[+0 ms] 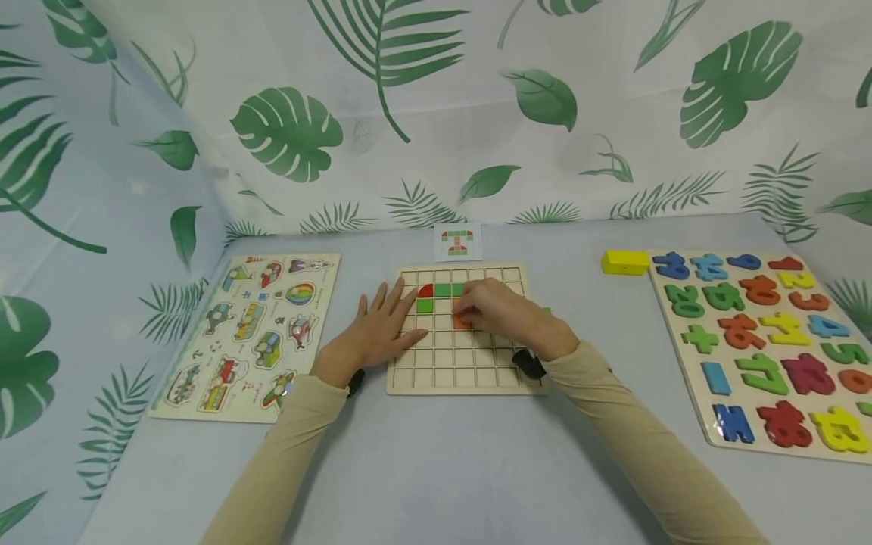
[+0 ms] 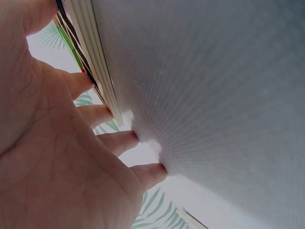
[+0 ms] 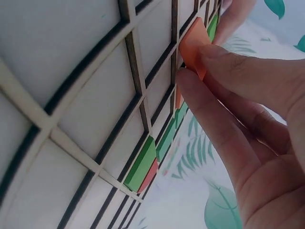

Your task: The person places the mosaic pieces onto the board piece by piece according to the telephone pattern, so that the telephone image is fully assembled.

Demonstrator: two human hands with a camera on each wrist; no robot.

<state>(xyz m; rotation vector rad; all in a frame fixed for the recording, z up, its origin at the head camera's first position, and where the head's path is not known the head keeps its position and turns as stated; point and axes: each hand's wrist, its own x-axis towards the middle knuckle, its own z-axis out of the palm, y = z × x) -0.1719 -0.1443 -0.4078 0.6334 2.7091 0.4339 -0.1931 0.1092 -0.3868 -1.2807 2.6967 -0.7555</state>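
A wooden grid board point(image 1: 470, 390) lies in front of me. My right hand point(image 1: 500, 309) is over its middle and pinches an orange square tile point(image 3: 193, 44) between thumb and index finger, the tile tilted against the grid. Beyond it another orange piece point(image 3: 179, 97) sits in a cell, mostly hidden. My left hand point(image 1: 375, 331) rests with spread fingers across the board's left edge; in the left wrist view some fingertips touch the board's side point(image 2: 102, 62) and others the tabletop. Near those fingers are a red quarter-round tile point(image 1: 426, 291), a green square tile point(image 1: 425, 306) and a green tile point(image 1: 443, 290) in the cells.
A pattern card point(image 1: 458, 242) stands behind the board. On the left lies a picture puzzle point(image 1: 313, 265) with vehicles; on the right, a number puzzle point(image 1: 702, 409). Near it is a yellow block point(image 1: 624, 262). A green piece point(image 1: 547, 310) peeks out beside my right wrist.
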